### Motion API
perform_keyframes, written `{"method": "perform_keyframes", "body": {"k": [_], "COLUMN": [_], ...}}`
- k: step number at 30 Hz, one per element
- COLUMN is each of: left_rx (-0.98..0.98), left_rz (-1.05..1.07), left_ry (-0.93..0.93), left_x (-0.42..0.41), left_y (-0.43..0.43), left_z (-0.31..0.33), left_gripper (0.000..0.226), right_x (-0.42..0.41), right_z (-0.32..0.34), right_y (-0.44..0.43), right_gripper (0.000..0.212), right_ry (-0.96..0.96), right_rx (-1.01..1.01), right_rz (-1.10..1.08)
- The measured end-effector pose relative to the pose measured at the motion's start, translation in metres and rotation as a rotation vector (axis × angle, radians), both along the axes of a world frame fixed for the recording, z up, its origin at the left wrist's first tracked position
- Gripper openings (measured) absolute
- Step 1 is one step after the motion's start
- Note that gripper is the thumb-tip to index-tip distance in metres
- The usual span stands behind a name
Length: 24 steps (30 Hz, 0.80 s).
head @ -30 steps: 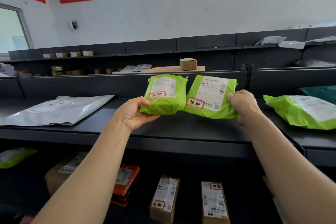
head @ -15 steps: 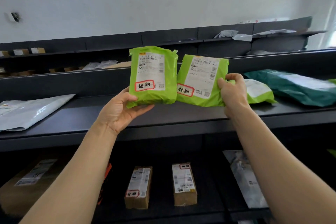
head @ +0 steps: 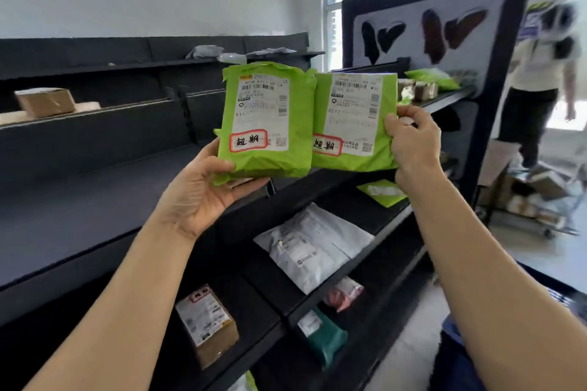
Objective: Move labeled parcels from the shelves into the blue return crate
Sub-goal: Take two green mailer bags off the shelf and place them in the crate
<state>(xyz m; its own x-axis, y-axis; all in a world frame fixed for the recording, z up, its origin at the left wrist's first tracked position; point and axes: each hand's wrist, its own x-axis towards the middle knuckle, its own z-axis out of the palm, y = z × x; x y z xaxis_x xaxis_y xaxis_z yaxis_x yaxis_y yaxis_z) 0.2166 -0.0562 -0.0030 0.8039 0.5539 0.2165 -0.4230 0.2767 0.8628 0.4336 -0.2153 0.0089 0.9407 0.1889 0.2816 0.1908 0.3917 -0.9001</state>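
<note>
Two lime-green parcels are held up side by side in front of the black shelves (head: 95,200). My left hand (head: 206,190) grips the left green parcel (head: 265,119) from below, its white label and red-framed sticker facing me. My right hand (head: 413,144) pinches the right edge of the right green parcel (head: 352,122), which carries the same kind of label and sticker. A blue object (head: 454,359) shows at the bottom right behind my right forearm; I cannot tell whether it is the crate.
Lower shelves hold a white mailer (head: 313,247), a brown labeled box (head: 208,325), a teal bag (head: 325,336) and a pink packet (head: 344,294). Another green parcel (head: 382,192) lies under my right wrist. A person (head: 540,82) stands at the far right by a cart of boxes (head: 533,197).
The view has swung right, toward the shelf's end panel and window. Both hands have lifted the parcels higher and closer to me, away from the shelf top.
</note>
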Motion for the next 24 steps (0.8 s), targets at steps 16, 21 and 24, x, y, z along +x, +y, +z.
{"method": "perform_keyframes", "body": {"k": [16,21,24], "left_rx": [-0.055,-0.074,-0.097], "left_rz": [-0.574,-0.659,-0.693], "left_ry": [0.05,0.066,0.077], "left_x": [0.197,0.252,0.281], "left_y": [-0.19,-0.256,-0.291], "left_z": [-0.028,-0.038,-0.046], "left_gripper": [0.063,0.061,0.058], "right_x": [0.059,0.089,0.107], "right_z": [-0.022,-0.029,-0.035], "right_y": [-0.282,-0.357,-0.394], "right_gripper": [0.023,0.02,0.017], "right_ry": [-0.009,0.012,0.028], "right_rx": [-0.002,-0.016,-0.03], "right_rz": [-0.569,-0.675,-0.691]}}
